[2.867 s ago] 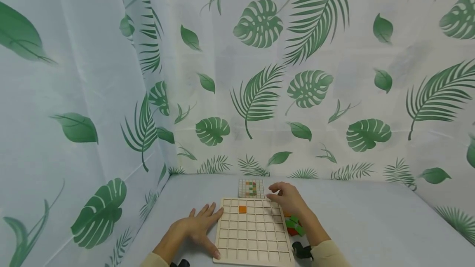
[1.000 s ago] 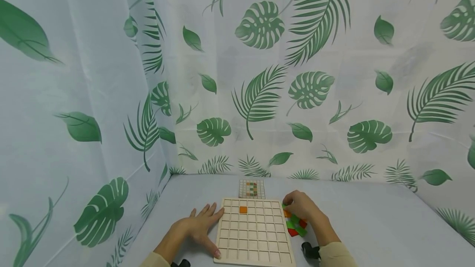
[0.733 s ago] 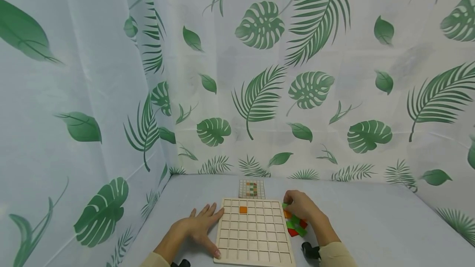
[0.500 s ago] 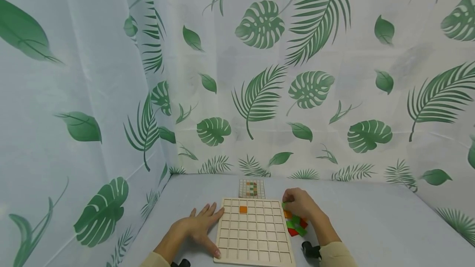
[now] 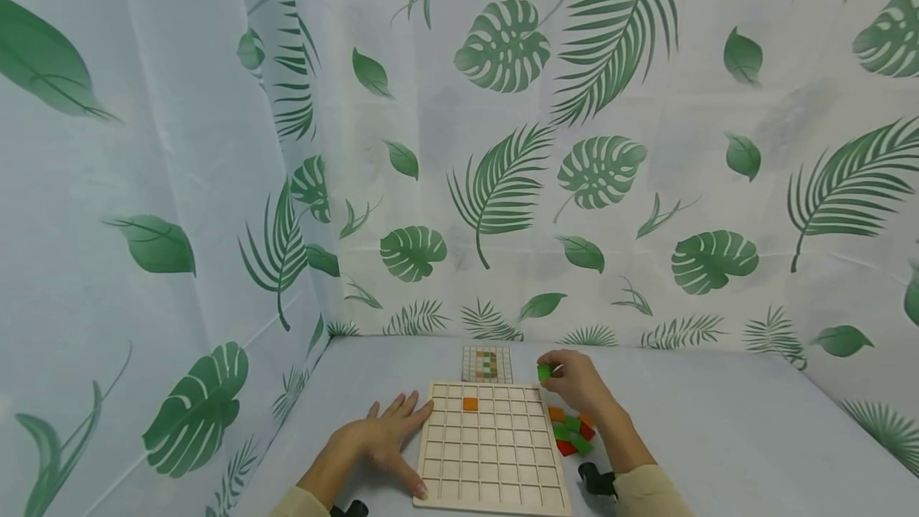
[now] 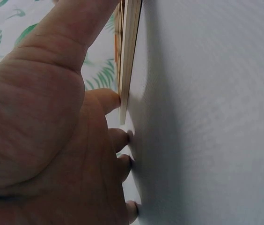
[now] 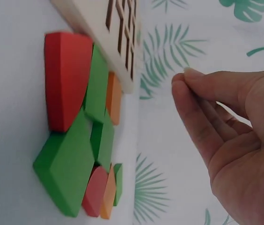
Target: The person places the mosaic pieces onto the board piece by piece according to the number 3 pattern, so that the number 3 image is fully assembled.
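My right hand (image 5: 577,381) pinches a green tile (image 5: 544,372) between thumb and fingertips, raised just beyond the far right corner of a wooden grid board (image 5: 488,453). In the right wrist view the thumb and forefinger meet at their tips, and the tile is hidden behind them. One orange tile (image 5: 470,404) sits in a cell near the board's far left. My left hand (image 5: 388,439) lies with spread fingers at the board's left side, thumb at the near corner and forefinger at the edge. The left wrist view shows its other fingertips on the tabletop.
Right of the board lies a loose pile of tiles, among them a red tile (image 7: 66,79), a green tile (image 7: 69,164) and an orange tile (image 7: 114,98). A small pattern card (image 5: 470,365) lies behind the board. A leaf-print curtain (image 5: 502,182) surrounds the table.
My right hand has gone to the pile, taken a green tile and lifted it up and away toward the card's side. My left hand and the orange tile on the board have stayed put.
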Demonstrator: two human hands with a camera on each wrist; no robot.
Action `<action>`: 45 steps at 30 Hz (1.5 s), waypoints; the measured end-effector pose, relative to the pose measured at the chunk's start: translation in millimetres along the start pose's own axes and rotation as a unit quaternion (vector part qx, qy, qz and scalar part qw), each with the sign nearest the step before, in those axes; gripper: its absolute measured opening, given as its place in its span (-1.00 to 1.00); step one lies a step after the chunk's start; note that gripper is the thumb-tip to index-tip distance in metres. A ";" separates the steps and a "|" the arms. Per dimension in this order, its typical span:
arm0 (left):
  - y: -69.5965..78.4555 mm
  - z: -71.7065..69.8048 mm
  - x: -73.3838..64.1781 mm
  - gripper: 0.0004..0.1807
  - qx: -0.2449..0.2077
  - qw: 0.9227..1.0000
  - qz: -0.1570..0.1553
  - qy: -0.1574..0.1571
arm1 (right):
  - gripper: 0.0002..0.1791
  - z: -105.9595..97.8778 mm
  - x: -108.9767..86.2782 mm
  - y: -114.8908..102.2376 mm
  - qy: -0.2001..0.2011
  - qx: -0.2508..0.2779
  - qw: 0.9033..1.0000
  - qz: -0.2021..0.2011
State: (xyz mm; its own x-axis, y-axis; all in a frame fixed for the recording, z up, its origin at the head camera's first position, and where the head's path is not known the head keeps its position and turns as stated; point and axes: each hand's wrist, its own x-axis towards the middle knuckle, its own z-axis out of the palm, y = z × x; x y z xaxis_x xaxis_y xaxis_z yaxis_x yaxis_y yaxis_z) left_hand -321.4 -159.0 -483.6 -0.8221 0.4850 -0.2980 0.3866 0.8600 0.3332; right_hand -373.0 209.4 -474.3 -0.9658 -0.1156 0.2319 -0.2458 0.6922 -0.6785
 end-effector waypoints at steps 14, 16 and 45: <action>-4.4 4.7 5.1 0.44 0.007 1.000 -0.002 0.005 | -0.70 12.0 -1.2 -23.5 -0.005 0.027 0.999 -0.025; -5.1 5.1 6.0 0.44 0.006 1.000 -0.001 0.005 | -0.70 14.1 -0.8 -24.6 -0.004 0.023 0.999 -0.030; -2.4 4.4 3.1 0.43 0.000 1.000 -0.001 0.007 | -0.62 26.5 -0.6 -33.4 -0.054 0.082 0.992 -0.079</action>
State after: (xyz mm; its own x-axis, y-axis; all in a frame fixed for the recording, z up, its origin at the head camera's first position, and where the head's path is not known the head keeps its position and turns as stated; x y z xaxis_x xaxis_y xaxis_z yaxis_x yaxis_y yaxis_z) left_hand -323.0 -158.8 -489.3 -0.8286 0.4810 -0.2866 0.3845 0.8609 0.3333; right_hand -366.4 167.5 -470.3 -0.9153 -0.2953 0.2740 -0.3961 0.5358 -0.7456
